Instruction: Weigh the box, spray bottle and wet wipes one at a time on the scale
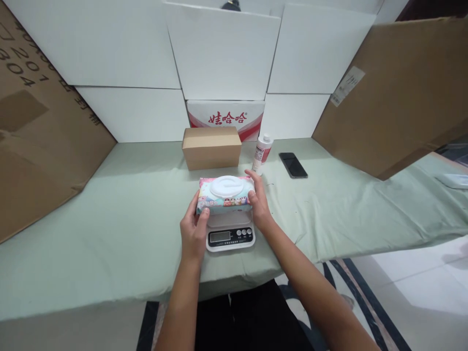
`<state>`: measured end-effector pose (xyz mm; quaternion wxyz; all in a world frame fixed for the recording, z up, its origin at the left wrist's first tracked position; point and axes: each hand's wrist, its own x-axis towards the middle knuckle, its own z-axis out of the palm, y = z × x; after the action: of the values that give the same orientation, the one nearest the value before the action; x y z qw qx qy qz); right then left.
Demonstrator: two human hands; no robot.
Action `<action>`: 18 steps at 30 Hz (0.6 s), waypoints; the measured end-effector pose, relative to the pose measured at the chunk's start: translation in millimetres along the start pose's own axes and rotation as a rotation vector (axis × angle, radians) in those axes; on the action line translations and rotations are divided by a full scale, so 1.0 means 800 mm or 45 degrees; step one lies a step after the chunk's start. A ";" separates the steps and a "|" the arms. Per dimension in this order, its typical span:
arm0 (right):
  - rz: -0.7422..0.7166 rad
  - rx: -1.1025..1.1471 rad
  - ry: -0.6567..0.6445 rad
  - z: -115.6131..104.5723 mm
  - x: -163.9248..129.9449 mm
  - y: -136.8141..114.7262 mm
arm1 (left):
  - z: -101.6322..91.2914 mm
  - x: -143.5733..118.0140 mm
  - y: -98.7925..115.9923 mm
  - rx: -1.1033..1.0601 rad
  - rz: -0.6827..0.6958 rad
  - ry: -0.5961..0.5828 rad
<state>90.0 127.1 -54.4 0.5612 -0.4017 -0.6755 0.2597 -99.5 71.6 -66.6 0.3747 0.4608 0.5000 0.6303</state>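
A colourful pack of wet wipes (pixel 225 195) with a white flip lid sits over a small white kitchen scale (pixel 230 237) whose dark display faces me. My left hand (pixel 193 229) grips the pack's left end. My right hand (pixel 259 200) grips its right end. Whether the pack rests fully on the scale platform I cannot tell.
Behind the scale stand a closed brown carton (pixel 211 147), a white bottle with a red label (pixel 262 153) and a black phone (pixel 293 165) lying flat. A pale green cloth (pixel 109 219) covers the table. Large cardboard sheets (pixel 398 92) and white boxes (pixel 219 53) wall in the sides and back.
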 end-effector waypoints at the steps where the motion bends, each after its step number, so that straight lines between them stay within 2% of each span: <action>1: 0.000 0.002 0.000 0.000 0.000 0.001 | 0.000 0.000 0.001 0.005 0.002 0.002; 3: 0.011 0.017 0.053 -0.003 -0.001 0.005 | -0.001 0.001 0.002 0.017 0.010 0.023; 7: 0.086 0.084 0.360 -0.014 0.000 0.013 | -0.004 -0.002 0.001 -0.018 -0.017 0.141; 9: 0.140 0.121 0.441 -0.021 0.001 0.015 | -0.006 -0.003 -0.001 -0.053 -0.076 0.171; 12: 0.174 0.126 0.364 -0.025 0.000 0.016 | -0.008 -0.003 -0.005 -0.057 -0.128 0.164; 18: 0.075 0.009 0.164 -0.023 -0.003 0.012 | -0.009 -0.003 -0.008 -0.004 -0.105 0.127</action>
<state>110.2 128.3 -59.1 0.5970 -0.4352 -0.6250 0.2520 -106.0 68.8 -73.8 0.3756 0.4073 0.5355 0.6374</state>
